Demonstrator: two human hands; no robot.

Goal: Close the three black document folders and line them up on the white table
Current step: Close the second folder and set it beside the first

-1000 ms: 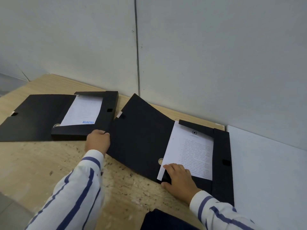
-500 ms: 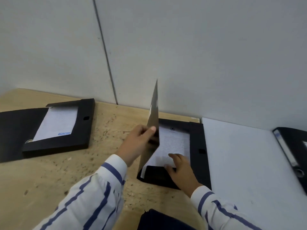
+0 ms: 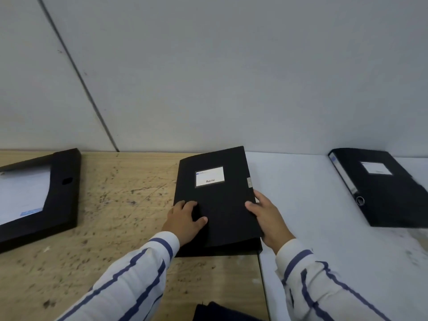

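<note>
1. Lying shut now, middle folder point(image 3: 217, 200), flat on the wooden worktop point(image 3: 120, 205), right edge reaching the seam with the white worktop point(image 3: 308, 205).
2. Resting palm-down on its near left corner, left hand point(image 3: 185, 222), fingers spread and flat, pressing rather than gripping.
3. Clasping the right edge, right hand point(image 3: 268, 217), thumb lying on the cover, fingers curling round the side beneath.
4. Showing face-up on the cover, a white label point(image 3: 209, 176); sitting at the right edge, a small pale tab point(image 3: 249, 182).
5. Lying open on the far left of the wooden worktop, left folder point(image 3: 62, 195), white paper point(image 3: 22, 195) showing inside, partly running out of view.
6. Sitting shut on the white worktop at far right, right folder point(image 3: 391, 193), angled, spine with ring hole facing left, well apart from the middle one.
7. Covering both forearms, striped sleeves point(image 3: 129, 281), white with blue bands.
8. Poking in at the bottom edge, a dark object point(image 3: 215, 312), too cropped to tell what.
9. Standing behind it all, a plain grey wall point(image 3: 231, 77) with one slanting seam.
</note>
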